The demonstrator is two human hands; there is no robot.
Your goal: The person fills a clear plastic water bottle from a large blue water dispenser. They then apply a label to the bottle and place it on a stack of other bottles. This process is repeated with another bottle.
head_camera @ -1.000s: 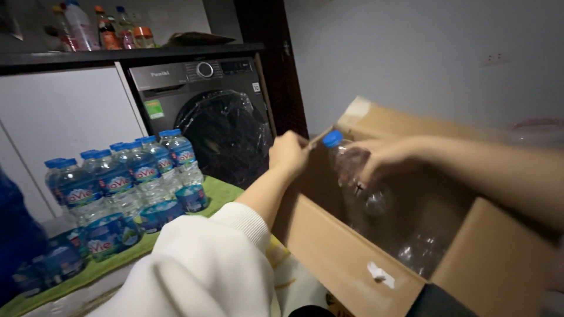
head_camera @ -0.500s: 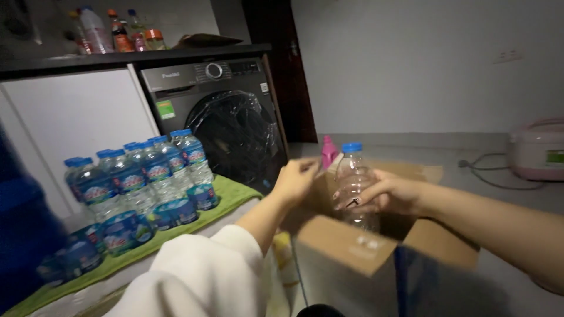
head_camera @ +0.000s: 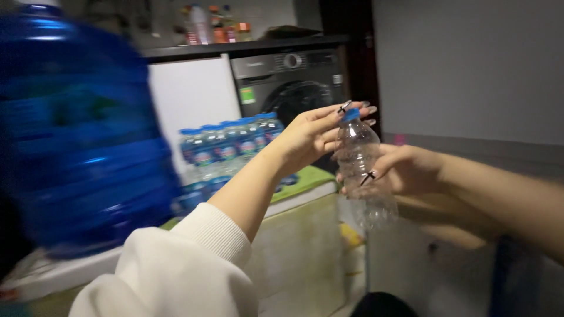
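A clear plastic bottle with a blue cap is held upright in front of me. My right hand wraps around its body from the right. My left hand, coming out of a white sleeve, reaches in from the left with its fingertips on the cap. The bottle looks empty, though the frame is blurred.
A large blue water jug fills the left side, very close. Several small blue-capped water bottles stand on a green-topped surface. A dark front-loading washing machine stands behind, under a counter holding bottles. A cardboard box sits below my hands.
My view swung left and the large blue jug came into sight. Both hands lifted the bottle out of the box, and my left hand moved from the box flap to the cap.
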